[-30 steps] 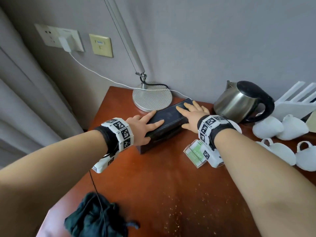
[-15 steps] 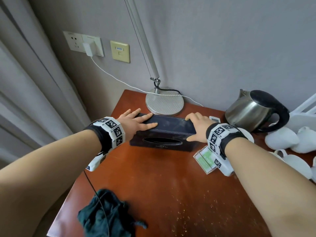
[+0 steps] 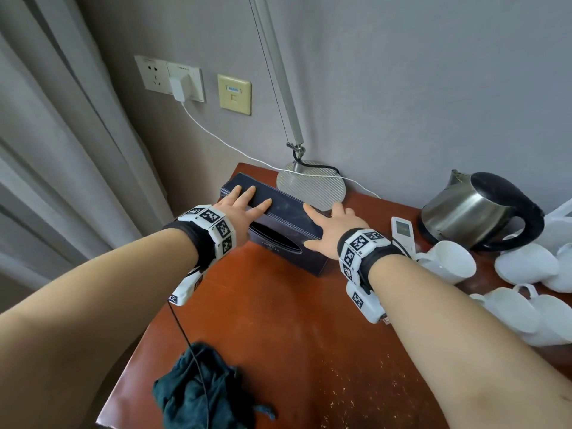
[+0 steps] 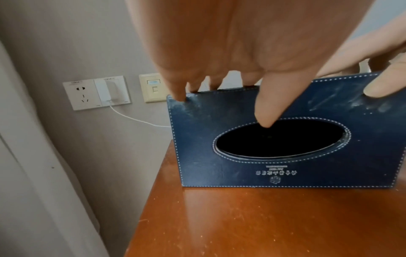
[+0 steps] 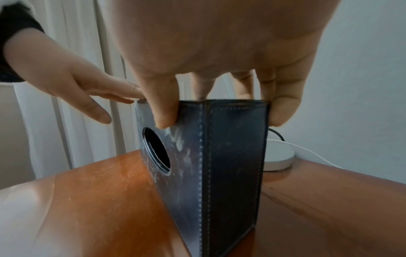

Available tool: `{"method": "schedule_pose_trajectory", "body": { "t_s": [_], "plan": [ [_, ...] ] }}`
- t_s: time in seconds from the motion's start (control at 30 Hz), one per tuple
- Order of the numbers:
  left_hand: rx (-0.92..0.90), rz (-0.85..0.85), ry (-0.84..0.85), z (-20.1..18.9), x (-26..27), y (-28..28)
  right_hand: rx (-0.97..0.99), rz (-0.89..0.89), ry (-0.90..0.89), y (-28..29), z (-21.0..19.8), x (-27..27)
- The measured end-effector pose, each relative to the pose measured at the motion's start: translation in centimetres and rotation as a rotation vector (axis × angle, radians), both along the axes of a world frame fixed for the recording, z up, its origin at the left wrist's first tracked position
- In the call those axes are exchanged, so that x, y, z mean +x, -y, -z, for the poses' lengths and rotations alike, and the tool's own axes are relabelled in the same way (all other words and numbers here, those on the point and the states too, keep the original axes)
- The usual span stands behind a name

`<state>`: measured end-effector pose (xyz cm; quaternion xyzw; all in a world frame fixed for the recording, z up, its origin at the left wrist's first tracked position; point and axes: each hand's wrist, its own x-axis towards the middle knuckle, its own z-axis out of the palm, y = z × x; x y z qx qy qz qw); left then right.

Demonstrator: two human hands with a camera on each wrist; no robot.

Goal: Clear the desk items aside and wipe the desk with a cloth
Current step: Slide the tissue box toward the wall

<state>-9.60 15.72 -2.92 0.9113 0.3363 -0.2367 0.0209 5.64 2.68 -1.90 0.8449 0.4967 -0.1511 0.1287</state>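
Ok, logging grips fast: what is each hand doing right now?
Left hand: grips the tissue box, fingers over its top, thumb on the front.
Right hand: grips the box's right end.

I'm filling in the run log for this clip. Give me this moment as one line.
step: clearing desk | left hand and right hand: gripping tissue box standing on its side by lamp base | cloth: untouched, front edge

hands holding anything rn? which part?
Both hold the dark tissue box, standing on its long side, by its upper edge: left hand near its left end, right hand at its right end.
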Motion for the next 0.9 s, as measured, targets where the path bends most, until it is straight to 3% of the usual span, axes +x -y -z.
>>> {"method": "schedule_pose_trajectory", "body": {
  "t_s": [0.9],
  "plan": [
    [-0.066, -0.012, 0.051, -0.4, 3.1, -9.5, 0.061, 0.153, -0.03, -9.6, 0.6, 0.0]
  ]
}}
